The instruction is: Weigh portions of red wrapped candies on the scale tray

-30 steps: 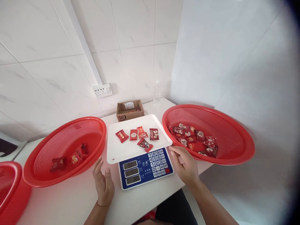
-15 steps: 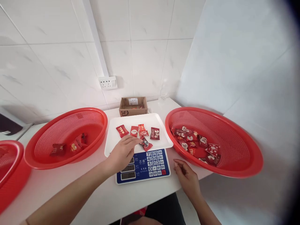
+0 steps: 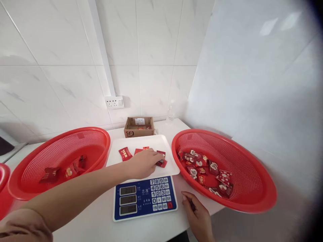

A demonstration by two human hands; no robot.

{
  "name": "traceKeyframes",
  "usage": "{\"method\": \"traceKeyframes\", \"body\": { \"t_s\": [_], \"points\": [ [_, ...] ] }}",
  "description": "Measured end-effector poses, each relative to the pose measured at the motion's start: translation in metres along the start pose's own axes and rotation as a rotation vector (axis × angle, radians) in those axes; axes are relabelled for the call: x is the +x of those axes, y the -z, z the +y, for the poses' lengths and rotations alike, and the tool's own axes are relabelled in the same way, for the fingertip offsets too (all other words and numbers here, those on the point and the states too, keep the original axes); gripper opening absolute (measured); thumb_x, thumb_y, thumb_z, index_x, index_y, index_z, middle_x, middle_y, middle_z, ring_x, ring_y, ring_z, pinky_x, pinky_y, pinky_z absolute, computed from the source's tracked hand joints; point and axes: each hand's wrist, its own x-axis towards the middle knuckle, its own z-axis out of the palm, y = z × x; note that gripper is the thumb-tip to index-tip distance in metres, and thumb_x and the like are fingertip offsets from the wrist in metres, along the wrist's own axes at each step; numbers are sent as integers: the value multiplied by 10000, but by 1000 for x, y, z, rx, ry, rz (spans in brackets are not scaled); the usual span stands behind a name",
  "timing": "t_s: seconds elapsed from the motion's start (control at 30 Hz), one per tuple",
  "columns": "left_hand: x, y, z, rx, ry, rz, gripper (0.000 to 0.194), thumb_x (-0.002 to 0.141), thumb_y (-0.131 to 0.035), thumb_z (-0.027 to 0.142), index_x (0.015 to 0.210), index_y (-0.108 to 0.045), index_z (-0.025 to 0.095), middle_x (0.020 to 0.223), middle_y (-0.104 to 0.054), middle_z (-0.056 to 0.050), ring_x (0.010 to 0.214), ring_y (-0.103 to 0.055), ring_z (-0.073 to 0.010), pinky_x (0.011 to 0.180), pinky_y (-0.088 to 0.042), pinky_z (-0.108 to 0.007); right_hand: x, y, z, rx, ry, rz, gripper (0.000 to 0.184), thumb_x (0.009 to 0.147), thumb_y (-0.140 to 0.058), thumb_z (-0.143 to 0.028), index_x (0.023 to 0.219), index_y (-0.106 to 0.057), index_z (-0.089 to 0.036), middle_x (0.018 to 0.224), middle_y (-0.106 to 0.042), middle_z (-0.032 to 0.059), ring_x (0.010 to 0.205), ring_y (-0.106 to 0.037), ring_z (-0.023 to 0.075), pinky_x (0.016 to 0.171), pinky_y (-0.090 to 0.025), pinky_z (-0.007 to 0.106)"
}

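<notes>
My left hand (image 3: 145, 163) reaches over the white tray (image 3: 114, 151) of a digital scale. Its fingertips are closed on a small red candy packet (image 3: 161, 163) with a dark emblem at the tray's right side. Other candy packets (image 3: 125, 153) lie on the tray, some partly hidden behind the hand. Below the tray, the scale's blue panel (image 3: 145, 197) has a keypad and displays. My right hand (image 3: 198, 213) rests by the table's front edge, right of the panel, its fingers loosely curled with nothing visible in them.
A red basket (image 3: 254, 168) at the right holds several candy packets (image 3: 213, 167). Another red basket (image 3: 27, 174) at the left holds a few packets. Behind the tray stands a cardboard box (image 3: 140, 132) with packets inside. A clear bottle (image 3: 171, 112) stands near the wall.
My left hand has moved right across the tray, covering middle packets; the dark-emblem packet has shifted right with its fingertips. The view has tilted up slightly. My right hand stays beside the scale.
</notes>
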Motion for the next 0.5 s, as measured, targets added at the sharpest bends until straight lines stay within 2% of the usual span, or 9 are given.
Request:
{"method": "traceKeyframes", "body": {
  "t_s": [0.07, 0.13, 0.2, 0.27, 0.33, 0.4, 0.47, 0.5],
  "points": [
    [17, 7, 12, -48, 21, 47, 416, 869, -409, 235, 1275, -495, 240, 1158, -636, -81, 1069, -568, -247, 902, -463, -411, -1, -1, -1, 6, -5, 5, 377, 804, -523, -525, 884, -711, -209, 734, -713, 43, 620, -653, 171, 595, -543, 224],
    [33, 13, 20, -95, 33, 94, 515, 901, -410, 390, 1395, -323, 277, 1338, -529, -50, 1178, -514, -200, 977, -432, -355, -1, -2, -3, 10, -19, 29, 379, 799, -526, -530, 881, -711, -209, 740, -716, 47, 627, -653, 173, 605, -543, 222],
    [42, 18, 17, -122, 61, 124, 598, 899, -396, 478, 1436, -221, 283, 1469, -387, -15, 1301, -400, -151, 1075, -337, -293, -2, -1, -4, 5, -30, 56, 378, 796, -527, -532, 881, -712, -214, 762, -724, 51, 643, -659, 177, 619, -547, 225],
    [41, 20, 3, -120, 154, 139, 592, 909, -343, 485, 1437, -218, 249, 1524, -288, -17, 1384, -264, -133, 1134, -232, -280, -2, 2, -3, -14, -26, 28, 373, 795, -528, -527, 879, -718, -218, 793, -735, 54, 668, -673, 181, 628, -550, 220],
    [30, 19, -22, -99, 314, 133, 604, 909, -304, 480, 1435, -226, 194, 1540, -239, -71, 1421, -175, -168, 1155, -184, -345, -2, 5, 0, -40, -10, -32, 368, 800, -523, -514, 886, -724, -218, 834, -744, 57, 712, -691, 185, 644, -552, 209],
    [11, 15, -48, -74, 500, 96, 640, 897, -284, 496, 1431, -235, 145, 1539, -215, -142, 1434, -129, -248, 1147, -163, -478, -1, 6, 3, -52, 9, -77, 368, 804, -521, -505, 901, -727, -216, 867, -749, 60, 749, -700, 188, 661, -550, 202],
    [-11, 10, -68, -46, 648, 54, 673, 886, -266, 527, 1432, -241, 133, 1541, -178, -184, 1432, -93, -322, 1098, -137, -623, -1, 5, 5, -59, 17, -65, 371, 805, -520, -514, 900, -728, -222, 872, -750, 58, 750, -700, 187, 659, -546, 198],
    [-21, 8, -74, -35, 697, 34, 685, 880, -262, 541, 1434, -242, 138, 1543, -166, -188, 1431, -81, -338, 1079, -136, -653, -1, 3, 6, -61, 17, -44, 375, 803, -519, -526, 892, -728, -228, 866, -749, 54, 742, -697, 185, 653, -543, 196]
  ]
}}
